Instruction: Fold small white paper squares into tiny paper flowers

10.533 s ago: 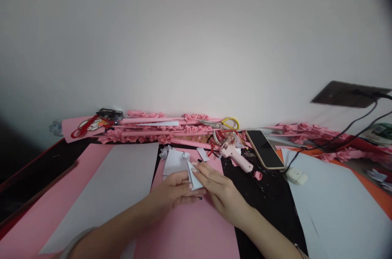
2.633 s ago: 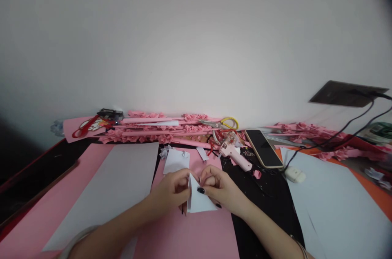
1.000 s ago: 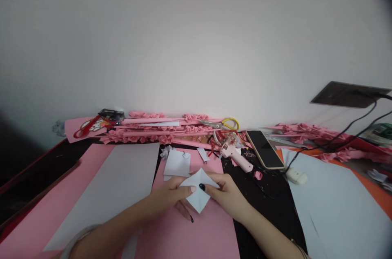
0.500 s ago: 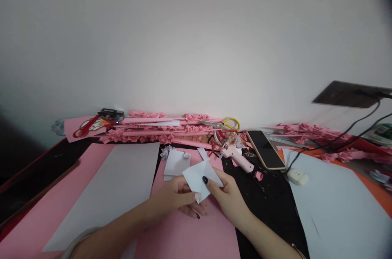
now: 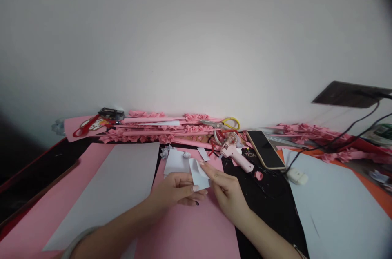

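Note:
A small white paper square [image 5: 199, 177], creased and partly folded over, is held up between my two hands. My left hand [image 5: 176, 189] pinches its lower left part, thumb on top and fingers beneath. At the paper's upper right edge, my right hand [image 5: 228, 191] has its fingers closed on the folded corner; the thumb is largely hidden. Below the paper lies a pink sheet [image 5: 190, 230]. Just behind my left hand is a stack of white paper squares [image 5: 177, 161], with small crumpled-looking white folded pieces [image 5: 166, 151] next to it.
A pink glue gun [image 5: 237, 158], a phone [image 5: 266, 151] and yellow-handled scissors [image 5: 229, 123] lie behind my right hand. Pink paper flower stems [image 5: 159, 130] line the wall. Large white sheets lie at left [image 5: 116, 185] and right [image 5: 333, 198]; a white earbud case [image 5: 297, 176] and black cables [image 5: 346, 132] are at right.
The paper has turned, and its right corner is now lifted and folded over. My right hand has shifted its grip from the paper's face to its upper right edge.

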{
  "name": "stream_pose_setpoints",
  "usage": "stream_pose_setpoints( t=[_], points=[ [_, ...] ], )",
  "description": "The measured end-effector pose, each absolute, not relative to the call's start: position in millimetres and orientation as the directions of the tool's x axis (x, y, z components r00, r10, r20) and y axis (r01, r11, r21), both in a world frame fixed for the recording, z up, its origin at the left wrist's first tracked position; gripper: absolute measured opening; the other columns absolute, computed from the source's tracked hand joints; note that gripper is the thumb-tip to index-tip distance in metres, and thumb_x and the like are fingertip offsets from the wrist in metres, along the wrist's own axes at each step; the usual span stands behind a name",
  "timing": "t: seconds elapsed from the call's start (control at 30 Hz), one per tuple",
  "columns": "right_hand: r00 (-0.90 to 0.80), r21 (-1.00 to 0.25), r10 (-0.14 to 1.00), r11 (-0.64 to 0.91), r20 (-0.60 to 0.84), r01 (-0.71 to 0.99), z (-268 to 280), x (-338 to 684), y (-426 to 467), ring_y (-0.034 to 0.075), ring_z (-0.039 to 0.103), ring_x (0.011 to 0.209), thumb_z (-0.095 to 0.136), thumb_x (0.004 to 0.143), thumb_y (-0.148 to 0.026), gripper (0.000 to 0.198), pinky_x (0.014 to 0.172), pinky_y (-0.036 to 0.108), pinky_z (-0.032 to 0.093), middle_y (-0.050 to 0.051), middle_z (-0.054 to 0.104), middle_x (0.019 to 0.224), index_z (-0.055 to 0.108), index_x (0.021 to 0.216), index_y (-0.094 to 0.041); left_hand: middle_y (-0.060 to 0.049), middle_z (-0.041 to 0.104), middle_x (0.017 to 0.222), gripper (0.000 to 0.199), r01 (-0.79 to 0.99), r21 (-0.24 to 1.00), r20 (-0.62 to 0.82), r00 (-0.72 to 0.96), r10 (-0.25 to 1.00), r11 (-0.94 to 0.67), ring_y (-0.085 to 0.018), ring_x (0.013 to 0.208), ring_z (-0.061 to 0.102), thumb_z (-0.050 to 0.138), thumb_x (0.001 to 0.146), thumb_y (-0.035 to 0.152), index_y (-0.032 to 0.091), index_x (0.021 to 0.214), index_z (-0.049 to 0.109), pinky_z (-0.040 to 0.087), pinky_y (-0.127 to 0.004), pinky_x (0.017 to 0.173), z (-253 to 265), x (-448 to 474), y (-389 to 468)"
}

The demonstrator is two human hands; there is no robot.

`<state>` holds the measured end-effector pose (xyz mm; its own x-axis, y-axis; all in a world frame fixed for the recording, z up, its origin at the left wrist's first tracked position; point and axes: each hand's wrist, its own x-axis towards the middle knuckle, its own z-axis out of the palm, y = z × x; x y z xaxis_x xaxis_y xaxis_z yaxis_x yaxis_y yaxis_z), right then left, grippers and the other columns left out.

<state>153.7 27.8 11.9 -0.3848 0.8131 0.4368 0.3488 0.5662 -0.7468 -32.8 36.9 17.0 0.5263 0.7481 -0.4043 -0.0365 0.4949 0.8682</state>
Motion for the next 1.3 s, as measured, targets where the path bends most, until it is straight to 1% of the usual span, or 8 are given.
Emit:
stream_pose_setpoints(
  t=[0.13, 0.27, 0.43, 0.73, 0.9, 1.0, 1.17, 1.3],
  points=[
    [-0.461, -0.668, 0.767, 0.628, 0.446, 0.398, 11.9, 157.0, 30.7, 0.020, 0.043, 0.124, 0.036, 0.080, 0.000, 0.059, 0.103, 0.041, 0.036, 0.002, 0.043, 0.137, 0.041, 0.133, -0.027, -0.007, 0.071, 0.089, 0.031, -0.049, 0.878, -0.374, 0.551, 0.746, 0.476, -0.020, 0.086, 0.065, 0.071, 0.068, 0.038, 0.017, 0.091, 0.068, 0.048, -0.032, 0.078, 18.5, -34.0, 38.1],
    [-0.526, -0.634, 0.735, 0.659, 0.427, 0.406, 11.4, 159.8, 31.9, 0.018, 0.040, 0.126, 0.034, 0.077, 0.004, 0.064, 0.104, 0.039, 0.034, 0.001, 0.038, 0.140, 0.041, 0.133, -0.027, -0.007, 0.071, 0.093, 0.030, -0.074, 0.871, -0.365, 0.566, 0.740, 0.486, -0.021, 0.090, 0.065, 0.071, 0.068, 0.036, 0.018, 0.092, 0.068, 0.048, -0.033, 0.079, 18.4, -35.4, 38.5],
    [-0.550, -0.622, 0.718, 0.674, 0.426, 0.398, 10.0, 162.6, 32.8, 0.018, 0.041, 0.125, 0.034, 0.076, 0.006, 0.065, 0.104, 0.038, 0.035, 0.001, 0.039, 0.139, 0.044, 0.131, -0.027, -0.009, 0.070, 0.102, 0.036, -0.089, 0.862, -0.367, 0.571, 0.734, 0.500, -0.023, 0.095, 0.064, 0.072, 0.068, 0.034, 0.018, 0.099, 0.066, 0.048, -0.034, 0.081, 18.1, -36.1, 38.8],
    [-0.571, -0.608, 0.699, 0.692, 0.431, 0.389, 10.9, 163.6, 32.9, 0.018, 0.041, 0.125, 0.036, 0.081, 0.003, 0.057, 0.104, 0.037, 0.035, 0.004, 0.041, 0.138, 0.046, 0.131, -0.025, -0.008, 0.069, 0.104, 0.035, -0.137, 0.855, -0.310, 0.639, 0.704, 0.500, -0.021, 0.096, 0.064, 0.070, 0.072, 0.031, 0.020, 0.105, 0.065, 0.048, -0.032, 0.081, 17.4, -40.3, 39.5],
    [-0.577, -0.575, 0.683, 0.715, 0.449, 0.398, 10.8, 163.8, 33.2, 0.018, 0.043, 0.124, 0.035, 0.082, 0.003, 0.057, 0.103, 0.037, 0.037, 0.004, 0.042, 0.138, 0.048, 0.129, -0.025, -0.009, 0.069, 0.105, 0.036, -0.148, 0.843, -0.318, 0.639, 0.700, 0.518, -0.021, 0.098, 0.063, 0.070, 0.072, 0.029, 0.020, 0.107, 0.064, 0.048, -0.028, 0.078, 17.6, -40.7, 39.7],
    [-0.585, -0.568, 0.675, 0.722, 0.450, 0.395, 10.6, 164.1, 33.4, 0.018, 0.042, 0.125, 0.034, 0.081, 0.005, 0.058, 0.103, 0.037, 0.037, 0.004, 0.040, 0.139, 0.048, 0.129, -0.024, -0.009, 0.069, 0.106, 0.035, -0.164, 0.840, -0.306, 0.644, 0.701, 0.518, -0.022, 0.098, 0.063, 0.069, 0.073, 0.028, 0.020, 0.107, 0.065, 0.048, -0.027, 0.078, 17.0, -40.6, 40.7],
    [-0.571, -0.594, 0.694, 0.701, 0.439, 0.395, 9.9, 164.0, 32.9, 0.017, 0.040, 0.126, 0.033, 0.077, 0.007, 0.063, 0.103, 0.037, 0.036, 0.003, 0.041, 0.139, 0.049, 0.129, -0.024, -0.009, 0.068, 0.107, 0.032, -0.183, 0.835, -0.287, 0.660, 0.695, 0.519, -0.020, 0.099, 0.063, 0.067, 0.076, 0.026, 0.020, 0.107, 0.065, 0.048, -0.026, 0.077, 14.7, -41.9, 41.0],
    [-0.556, -0.605, 0.702, 0.693, 0.445, 0.392, 9.8, 163.5, 32.3, 0.017, 0.041, 0.125, 0.033, 0.075, 0.008, 0.064, 0.103, 0.036, 0.036, 0.003, 0.041, 0.138, 0.049, 0.128, -0.024, -0.009, 0.068, 0.108, 0.035, -0.159, 0.839, -0.304, 0.656, 0.691, 0.520, -0.021, 0.098, 0.063, 0.069, 0.073, 0.028, 0.020, 0.107, 0.064, 0.048, -0.028, 0.078, 14.2, -42.1, 40.6]
  ],
)
